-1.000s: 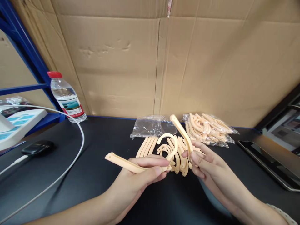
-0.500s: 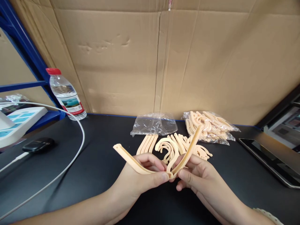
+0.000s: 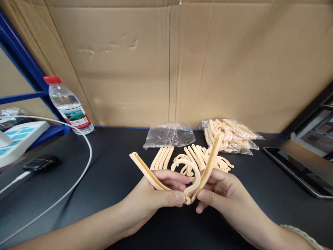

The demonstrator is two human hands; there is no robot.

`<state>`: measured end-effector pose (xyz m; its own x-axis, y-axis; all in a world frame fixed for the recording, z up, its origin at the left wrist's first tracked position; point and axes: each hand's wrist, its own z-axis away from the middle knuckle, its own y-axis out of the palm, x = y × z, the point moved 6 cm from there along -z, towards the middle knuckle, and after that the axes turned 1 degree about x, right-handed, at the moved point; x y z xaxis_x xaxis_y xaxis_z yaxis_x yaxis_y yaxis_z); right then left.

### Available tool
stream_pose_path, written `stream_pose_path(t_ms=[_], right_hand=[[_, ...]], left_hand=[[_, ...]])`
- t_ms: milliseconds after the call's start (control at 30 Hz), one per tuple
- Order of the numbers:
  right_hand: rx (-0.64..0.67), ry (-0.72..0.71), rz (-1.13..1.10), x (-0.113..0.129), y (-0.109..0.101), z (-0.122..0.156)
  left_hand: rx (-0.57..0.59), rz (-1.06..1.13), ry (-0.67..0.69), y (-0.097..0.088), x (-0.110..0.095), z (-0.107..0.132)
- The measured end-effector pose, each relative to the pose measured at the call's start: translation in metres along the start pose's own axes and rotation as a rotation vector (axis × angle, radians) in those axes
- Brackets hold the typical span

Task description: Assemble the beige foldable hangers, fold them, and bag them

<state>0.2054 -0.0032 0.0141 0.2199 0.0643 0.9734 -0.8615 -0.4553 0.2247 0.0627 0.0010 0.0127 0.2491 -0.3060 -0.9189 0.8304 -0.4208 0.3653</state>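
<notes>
Left hand (image 3: 153, 198) clenched on one peach plastic bar (image 3: 145, 170), which slants up-left from the thumb. Right hand (image 3: 223, 194) pinches second bar (image 3: 212, 156), slanting up-right. Bar ends meet between the fingertips, above black table (image 3: 104, 180).

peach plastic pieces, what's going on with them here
A person holds peach plastic parts above a black table. The left hand pinches one straight bar, the right hand a second bar; their lower ends meet in a V at a curved hook. Loose parts lie behind, with a full bag and a clear bag.
</notes>
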Motion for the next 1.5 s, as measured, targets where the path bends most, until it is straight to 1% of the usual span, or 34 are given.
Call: stream_pose_path(t_ms=[100,433,733,900,1000,1100,1333,1500], right_hand=[[0.012,0.007,-0.007,0.002,0.002,0.0],[0.014,0.069,-0.074,0.003,0.006,0.003],[0.078,0.104,-0.11,0.001,0.009,0.003],[0.097,0.108,-0.069,0.002,0.01,0.003],[0.05,0.101,-0.075,0.003,0.008,0.002],[0.015,0.085,-0.065,0.003,0.006,0.002],[-0.002,0.038,-0.056,0.004,0.006,0.004],[-0.038,0.009,-0.035,0.005,0.006,0.005]], left_hand=[[0.066,-0.028,-0.026,0.003,0.001,0.001],[0.144,-0.067,-0.03,0.008,0.001,0.001],[0.213,0.034,-0.026,0.013,0.003,0.002],[0.188,0.008,-0.033,0.011,0.006,0.002],[0.177,-0.015,-0.03,0.011,0.007,0.002],[0.155,-0.027,-0.003,0.012,0.004,0.002],[0.077,-0.042,0.082,0.017,-0.002,0.005],[0.002,-0.034,0.135,0.015,-0.002,0.008]])
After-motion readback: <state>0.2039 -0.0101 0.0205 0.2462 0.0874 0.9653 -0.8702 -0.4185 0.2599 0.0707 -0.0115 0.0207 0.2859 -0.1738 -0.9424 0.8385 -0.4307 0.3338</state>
